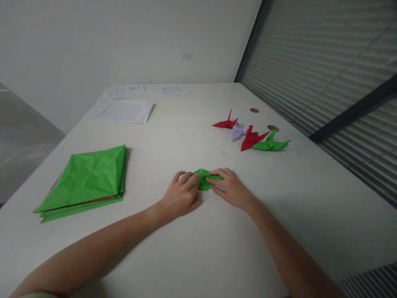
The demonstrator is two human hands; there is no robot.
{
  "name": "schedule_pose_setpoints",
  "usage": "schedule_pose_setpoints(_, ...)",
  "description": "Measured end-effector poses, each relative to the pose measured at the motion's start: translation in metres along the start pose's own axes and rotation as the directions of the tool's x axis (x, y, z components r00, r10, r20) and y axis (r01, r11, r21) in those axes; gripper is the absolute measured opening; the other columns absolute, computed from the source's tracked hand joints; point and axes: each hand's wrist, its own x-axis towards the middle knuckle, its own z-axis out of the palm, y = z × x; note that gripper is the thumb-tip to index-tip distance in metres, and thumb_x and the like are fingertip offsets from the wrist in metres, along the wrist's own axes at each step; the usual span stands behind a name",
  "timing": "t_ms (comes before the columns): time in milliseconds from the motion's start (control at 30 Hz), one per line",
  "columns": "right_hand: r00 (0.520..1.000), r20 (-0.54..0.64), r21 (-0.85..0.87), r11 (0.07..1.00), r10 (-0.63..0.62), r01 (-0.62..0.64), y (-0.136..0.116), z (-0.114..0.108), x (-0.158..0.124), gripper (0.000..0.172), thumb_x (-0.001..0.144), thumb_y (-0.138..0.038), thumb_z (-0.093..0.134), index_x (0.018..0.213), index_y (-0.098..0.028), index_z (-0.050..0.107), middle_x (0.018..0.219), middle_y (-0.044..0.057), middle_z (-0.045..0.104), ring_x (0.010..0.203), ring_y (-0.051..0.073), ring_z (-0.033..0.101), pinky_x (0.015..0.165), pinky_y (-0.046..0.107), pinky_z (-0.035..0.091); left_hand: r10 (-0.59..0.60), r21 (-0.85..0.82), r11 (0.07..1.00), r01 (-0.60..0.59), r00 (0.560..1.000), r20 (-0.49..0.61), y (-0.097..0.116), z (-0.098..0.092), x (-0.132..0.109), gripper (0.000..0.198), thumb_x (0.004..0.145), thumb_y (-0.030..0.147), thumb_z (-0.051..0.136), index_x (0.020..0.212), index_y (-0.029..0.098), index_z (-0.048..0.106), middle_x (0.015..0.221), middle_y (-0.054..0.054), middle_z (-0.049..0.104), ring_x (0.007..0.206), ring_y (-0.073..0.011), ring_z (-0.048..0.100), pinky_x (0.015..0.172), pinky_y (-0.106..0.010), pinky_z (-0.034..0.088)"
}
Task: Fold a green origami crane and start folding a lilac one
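A small piece of folded green origami paper (204, 183) lies on the white table between my two hands. My left hand (183, 193) is closed, its curled fingertips pressing on the left side of the paper. From the right, my right hand (231, 187) holds the other side, and a narrow green flap shows between its fingers. The thumbs and the paper's underside are partly hidden. Beyond my hands, folded paper cranes stand in a slanting row: a red crane (228, 123), a lilac crane (238, 131), another red crane (252, 138) and a green crane (271, 145).
To the left is a stack of creased paper sheets (89, 171), green on top with red edges showing. Printed papers (124, 111) lie toward the table's far end. Two round holes (254, 110) sit near the right edge, beside the window blinds (322, 54). A wall (130, 41) closes the far side.
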Motion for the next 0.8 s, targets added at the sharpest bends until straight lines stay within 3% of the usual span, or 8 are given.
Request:
schedule_pose_setpoints(100, 0.998, 0.027, -0.055, 0.997, 0.059, -0.058, -0.013, -0.002, 0.002, 0.027, 0.091, -0.037, 0.059, 0.113, -0.025, 0.07, 0.1, 0.008, 0.062, 0.097, 0.023, 0.055, 0.087, 0.04, 0.044, 0.028, -0.034, 0.999, -0.028, 1.0, 0.002, 0.001, 0.001, 0.001, 0.033, 0.089, 0.026, 0.052, 0.119, 0.014, 0.06, 0.121, -0.013, 0.064, 0.107, -0.0271, 0.059, 0.096, -0.046, 0.042)
schedule_pose_setpoints(233, 0.998, 0.057, 0.11, 0.994, 0.017, -0.024, -0.02, 0.0, 0.002, 0.027, 0.097, -0.033, 0.049, 0.111, -0.022, 0.069, 0.09, 0.005, 0.062, 0.086, 0.019, 0.057, 0.081, 0.035, 0.046, 0.024, -0.102, 0.995, -0.02, 0.999, 0.039, 0.001, 0.003, 0.002, 0.038, 0.092, 0.029, 0.049, 0.125, 0.012, 0.055, 0.12, -0.013, 0.065, 0.108, -0.0267, 0.059, 0.097, -0.045, 0.043)
schedule_pose_setpoints(300, 1.0, 0.01, 0.179, 0.984, 0.003, -0.005, -0.017, 0.002, 0.003, 0.028, 0.097, -0.025, 0.045, 0.11, -0.022, 0.07, 0.091, 0.005, 0.065, 0.088, 0.019, 0.058, 0.083, 0.035, 0.047, 0.011, -0.123, 0.992, -0.005, 0.999, 0.041, -0.001, 0.003, 0.003, 0.036, 0.092, 0.031, 0.049, 0.121, 0.012, 0.058, 0.119, -0.013, 0.065, 0.109, -0.0273, 0.059, 0.1, -0.045, 0.042)
schedule_pose_setpoints(400, 0.997, -0.07, 0.158, 0.987, 0.018, -0.006, -0.01, 0.004, 0.002, 0.036, 0.092, -0.009, 0.044, 0.113, -0.022, 0.069, 0.112, 0.006, 0.068, 0.112, 0.022, 0.053, 0.097, 0.041, 0.043, 0.034, -0.176, 0.984, -0.025, 0.998, 0.047, -0.004, 0.002, 0.004, 0.029, 0.093, 0.033, 0.049, 0.106, 0.012, 0.064, 0.114, -0.013, 0.066, 0.108, -0.0255, 0.061, 0.102, -0.041, 0.043)
schedule_pose_setpoints(500, 0.999, -0.047, 0.115, 0.993, 0.023, -0.017, -0.005, 0.005, 0.0, 0.043, 0.086, -0.003, 0.046, 0.116, -0.025, 0.068, 0.125, 0.003, 0.065, 0.122, 0.025, 0.046, 0.103, 0.047, 0.039, -0.031, -0.192, 0.98, 0.041, 0.998, 0.057, -0.004, 0.0, 0.004, 0.028, 0.094, 0.035, 0.048, 0.106, 0.015, 0.063, 0.113, -0.011, 0.068, 0.107, -0.0239, 0.063, 0.105, -0.045, 0.041)
schedule_pose_setpoints(633, 1.0, -0.01, 0.115, 0.993, -0.002, 0.003, -0.007, 0.005, -0.001, 0.035, 0.086, -0.012, 0.061, 0.117, -0.027, 0.068, 0.115, 0.005, 0.068, 0.111, 0.026, 0.05, 0.097, 0.046, 0.042, -0.158, -0.139, 0.976, 0.165, 0.986, 0.059, 0.0, 0.0, 0.003, 0.039, 0.092, 0.041, 0.052, 0.124, 0.018, 0.054, 0.126, -0.013, 0.064, 0.127, -0.0282, 0.052, 0.111, -0.054, 0.032)
schedule_pose_setpoints(800, 0.999, -0.023, 0.112, 0.993, -0.041, 0.043, -0.013, 0.008, 0.002, 0.03, 0.086, -0.021, 0.068, 0.114, -0.028, 0.07, 0.095, 0.006, 0.067, 0.101, 0.024, 0.051, 0.088, 0.041, 0.043, -0.135, -0.158, 0.977, 0.143, 0.989, 0.061, -0.002, 0.004, 0.002, 0.019, 0.093, 0.032, 0.054, 0.107, 0.02, 0.06, 0.129, -0.01, 0.063, 0.127, -0.0254, 0.053, 0.107, -0.05, 0.037)
